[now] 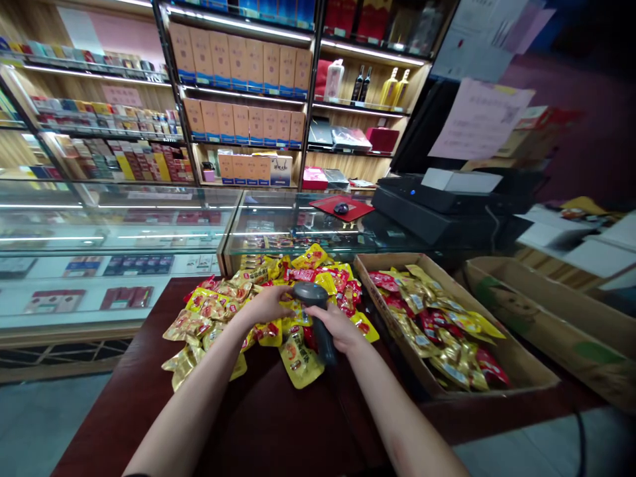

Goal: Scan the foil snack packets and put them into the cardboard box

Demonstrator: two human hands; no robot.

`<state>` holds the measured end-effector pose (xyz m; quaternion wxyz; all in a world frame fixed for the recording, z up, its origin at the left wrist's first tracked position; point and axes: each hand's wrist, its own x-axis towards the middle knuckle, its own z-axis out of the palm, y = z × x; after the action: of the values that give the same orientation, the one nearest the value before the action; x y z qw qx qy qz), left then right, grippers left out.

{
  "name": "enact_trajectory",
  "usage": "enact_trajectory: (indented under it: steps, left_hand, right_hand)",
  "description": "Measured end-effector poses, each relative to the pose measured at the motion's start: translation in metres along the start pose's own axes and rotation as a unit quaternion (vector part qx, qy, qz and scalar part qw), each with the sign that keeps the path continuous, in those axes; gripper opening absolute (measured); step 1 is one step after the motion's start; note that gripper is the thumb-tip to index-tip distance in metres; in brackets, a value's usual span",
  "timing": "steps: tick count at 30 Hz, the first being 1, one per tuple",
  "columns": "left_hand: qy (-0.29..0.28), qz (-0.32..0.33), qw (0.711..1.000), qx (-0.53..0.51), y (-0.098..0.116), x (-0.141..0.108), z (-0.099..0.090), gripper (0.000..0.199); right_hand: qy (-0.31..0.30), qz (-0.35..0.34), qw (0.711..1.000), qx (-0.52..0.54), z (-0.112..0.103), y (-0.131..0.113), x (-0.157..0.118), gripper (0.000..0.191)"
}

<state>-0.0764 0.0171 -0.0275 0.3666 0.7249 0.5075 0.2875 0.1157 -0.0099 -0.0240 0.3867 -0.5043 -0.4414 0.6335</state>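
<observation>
My right hand (336, 326) is closed around the handle of a dark grey barcode scanner (324, 341), its thumb by the scanner's rounded head. Just left of that head is my left hand (268, 306), fingers curled over the packets. Its thumb and forefinger show, but what they grip is hidden among the packets and behind the scanner. Beneath both hands spreads a heap of snack packets (226, 295) in yellow, gold and red. One gold packet (301, 361) lies at the heap's front, below the scanner.
On the right stands an open cardboard box (397, 334) of similar packets, with another cardboard box (551, 324) beside it. A glass counter (278, 228) runs behind the dark red table (268, 417). On it are a mouse (341, 208) and a black machine (427, 212). Stocked shelves line the wall.
</observation>
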Motion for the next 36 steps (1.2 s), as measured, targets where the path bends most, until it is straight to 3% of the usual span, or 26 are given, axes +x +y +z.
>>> enact_trajectory:
  steps: [2,5,8,11,14,19,23,29,36]
  left_hand:
    - [0.030,0.012,0.999,-0.002,0.002,0.003,0.005,0.044]
    - [0.129,0.021,0.991,-0.017,0.002,0.006,0.007,0.046]
    - [0.209,-0.042,0.976,-0.048,-0.004,0.009,0.004,0.054]
    - [0.197,-0.138,0.964,-0.116,-0.012,0.009,0.002,0.061]
    - [0.171,-0.163,0.943,-0.236,-0.016,0.011,0.005,0.054]
    - [0.119,-0.180,0.848,-0.484,-0.008,0.014,0.013,0.038]
    - [0.129,-0.189,0.796,-0.560,-0.003,0.016,0.011,0.034]
    - [0.197,-0.179,0.794,-0.546,-0.007,0.016,0.002,0.035]
    - [0.216,-0.176,0.805,-0.524,-0.015,0.018,0.001,0.040]
  right_hand:
    - [0.017,-0.009,1.000,0.008,-0.001,-0.003,-0.001,0.018]
    - [0.053,0.018,0.997,0.050,-0.004,-0.007,-0.003,0.014]
    - [0.091,0.024,0.989,0.115,-0.009,-0.008,-0.004,0.015]
    - [0.122,0.009,0.975,0.187,-0.011,-0.006,-0.004,0.017]
    - [0.120,-0.006,0.963,0.242,-0.006,-0.002,-0.005,0.022]
    - [0.098,-0.028,0.956,0.277,0.012,0.007,-0.013,0.027]
    - [0.065,-0.044,0.960,0.270,0.020,0.010,-0.025,0.032]
    - [0.009,-0.019,0.988,0.155,0.022,0.003,-0.048,0.034]
    - [-0.029,-0.019,0.999,0.007,0.034,0.011,-0.066,0.030]
